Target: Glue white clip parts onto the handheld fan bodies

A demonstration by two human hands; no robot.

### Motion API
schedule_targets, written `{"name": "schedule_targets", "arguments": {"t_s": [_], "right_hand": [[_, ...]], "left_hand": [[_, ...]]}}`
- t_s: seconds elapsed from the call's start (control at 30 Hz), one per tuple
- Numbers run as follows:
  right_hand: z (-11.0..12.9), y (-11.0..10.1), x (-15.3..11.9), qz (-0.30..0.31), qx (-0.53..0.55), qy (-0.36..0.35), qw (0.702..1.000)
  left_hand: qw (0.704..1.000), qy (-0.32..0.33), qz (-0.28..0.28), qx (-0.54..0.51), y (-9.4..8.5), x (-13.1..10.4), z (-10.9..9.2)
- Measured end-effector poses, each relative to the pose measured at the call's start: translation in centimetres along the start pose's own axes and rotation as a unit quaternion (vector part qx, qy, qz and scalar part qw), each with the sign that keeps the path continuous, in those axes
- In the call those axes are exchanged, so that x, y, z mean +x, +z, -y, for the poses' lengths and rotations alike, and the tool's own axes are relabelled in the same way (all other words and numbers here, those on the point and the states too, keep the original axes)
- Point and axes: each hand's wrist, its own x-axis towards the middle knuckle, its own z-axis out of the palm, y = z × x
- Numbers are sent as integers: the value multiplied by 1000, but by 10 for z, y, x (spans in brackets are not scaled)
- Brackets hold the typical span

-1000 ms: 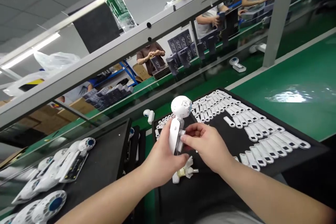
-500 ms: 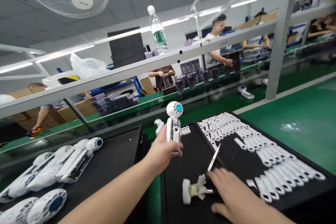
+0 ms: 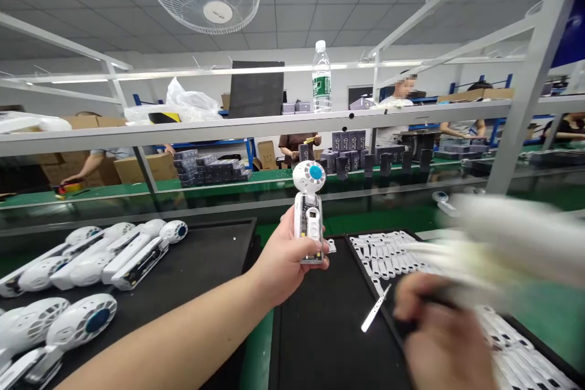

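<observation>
While my left hand holds the fan upright at chest height, fingers closed round its white handle, the round head with the blue hub stands clear above my thumb. The open back of the handle faces me, with its small parts showing. A second ago both hands were on the handle, the right pressing at its side; half a second ago the right had dropped to the tray beside the brush. Now my right hand is up off the tray and badly blurred, closed on a dark grip, and a pale, smeared streak runs from it to the right: I judge this to be the brush, lifted and mid-swing, though the blur hides its shape. The spot on the tray where it lay is now bare.

One loose cover lies tilted on the black tray, just left of my right hand. Rows of like white covers fill the tray's far right part. On the left mat, finished or waiting fans lie on their sides in a group, well apart from my left hand.

Reading of the change: fitting by hand has paused; brushing of the open handle looks like the step in hand, cover not yet on.
</observation>
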Motion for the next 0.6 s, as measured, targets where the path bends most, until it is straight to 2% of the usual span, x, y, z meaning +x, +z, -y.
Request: {"name": "schedule_targets", "arguments": {"t_s": [0.1, 0.17, 0.3, 0.43, 0.6], "right_hand": [[12, 36, -6, 92, -65, -15, 993], [14, 47, -9, 118, -97, -19, 988], [3, 38, -16, 121, -110, -9, 986], [-31, 23, -26, 135, -164, 20, 977], [-80, 27, -44, 265, -279, 25, 923]], "left_hand": [[1000, -10, -9, 11, 5, -5, 5], [1000, -11, -23, 15, 4, -5, 10], [999, 17, -28, -7, -2, -1, 14], [999, 21, -37, -4, -10, 4, 14], [998, -17, -59, 0, -24, 15, 18]]}}
